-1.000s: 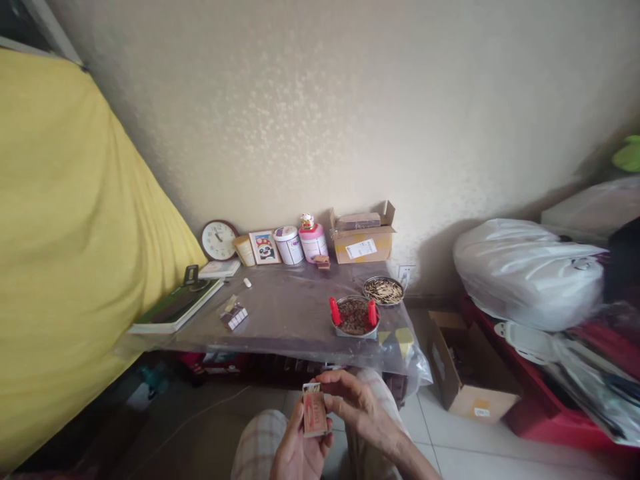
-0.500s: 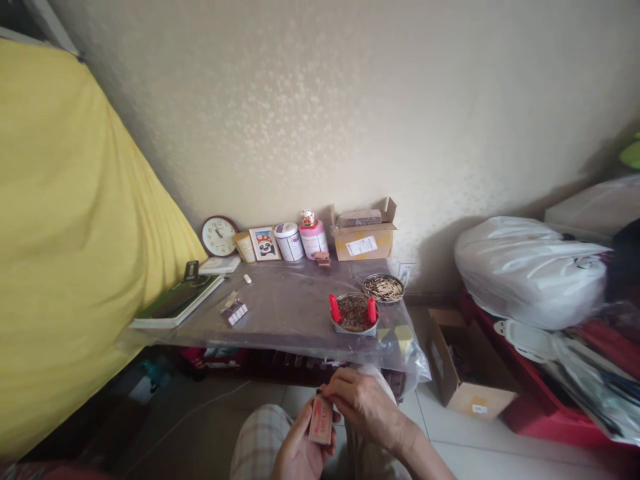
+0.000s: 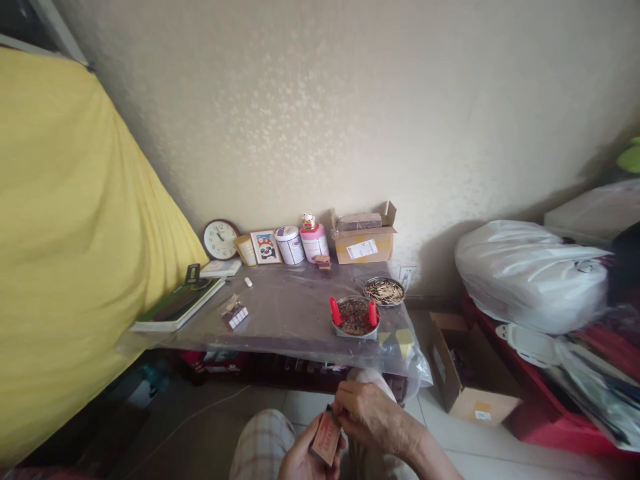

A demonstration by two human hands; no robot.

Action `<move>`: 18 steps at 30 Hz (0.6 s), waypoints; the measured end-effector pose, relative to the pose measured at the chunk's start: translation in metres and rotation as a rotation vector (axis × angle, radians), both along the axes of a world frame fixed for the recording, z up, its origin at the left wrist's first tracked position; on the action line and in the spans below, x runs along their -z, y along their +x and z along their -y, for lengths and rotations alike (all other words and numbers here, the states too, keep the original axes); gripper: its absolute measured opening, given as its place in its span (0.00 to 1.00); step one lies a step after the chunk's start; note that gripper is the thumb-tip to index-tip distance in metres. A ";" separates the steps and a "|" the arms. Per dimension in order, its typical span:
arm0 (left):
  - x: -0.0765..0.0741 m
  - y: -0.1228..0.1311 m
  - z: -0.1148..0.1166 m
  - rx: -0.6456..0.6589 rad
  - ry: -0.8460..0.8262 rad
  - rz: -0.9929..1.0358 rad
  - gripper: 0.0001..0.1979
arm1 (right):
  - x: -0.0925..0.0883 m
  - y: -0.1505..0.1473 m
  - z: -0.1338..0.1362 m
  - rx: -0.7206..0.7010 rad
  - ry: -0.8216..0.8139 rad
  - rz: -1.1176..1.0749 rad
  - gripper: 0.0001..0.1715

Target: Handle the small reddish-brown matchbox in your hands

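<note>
Low in the view, my left hand [image 3: 303, 459] is wrapped around a small brown matchbox [image 3: 327, 440] with red print, held tilted above my lap. My right hand [image 3: 369, 415] is closed in a pinch at the upper end of the box, where a small dark bit shows. What its fingertips hold is hidden. Past my hands, on the table, stands a round tin [image 3: 355, 319] of small dark bits with two red clips on its rim. Behind it is a dish of matchsticks [image 3: 384, 291]. A plastic-wrapped pack of matchboxes [image 3: 236, 315] lies to the left.
The low table [image 3: 295, 303] has a clear plastic cover. Along the wall stand a clock [image 3: 221, 239], a picture, canisters [image 3: 289, 245] and an open carton [image 3: 364, 245]. Books [image 3: 180, 305] lie at left beside a yellow curtain [image 3: 65, 253]. A cardboard box [image 3: 475, 387] sits on the floor at right.
The matchbox has tilted and moved slightly right and down with my left hand. My right hand has shifted a little to the right and down, still pinching at the box's upper end.
</note>
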State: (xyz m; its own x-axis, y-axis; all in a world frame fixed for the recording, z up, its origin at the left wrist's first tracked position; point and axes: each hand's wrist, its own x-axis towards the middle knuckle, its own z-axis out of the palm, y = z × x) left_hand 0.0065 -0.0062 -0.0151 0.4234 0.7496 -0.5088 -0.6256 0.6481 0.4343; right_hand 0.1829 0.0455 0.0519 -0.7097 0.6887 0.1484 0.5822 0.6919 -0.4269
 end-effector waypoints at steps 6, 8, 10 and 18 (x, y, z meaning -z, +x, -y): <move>0.005 -0.003 -0.001 0.017 0.008 -0.007 0.19 | 0.000 0.001 -0.001 -0.048 -0.077 -0.073 0.10; 0.008 -0.002 -0.001 0.025 0.001 -0.013 0.19 | -0.003 0.002 0.000 -0.027 -0.097 -0.067 0.10; 0.010 -0.001 -0.002 0.028 -0.004 -0.019 0.19 | -0.005 0.002 0.002 -0.012 -0.115 -0.053 0.10; 0.013 0.002 0.002 -0.058 -0.048 -0.056 0.10 | 0.008 -0.002 0.003 0.011 -0.036 -0.032 0.11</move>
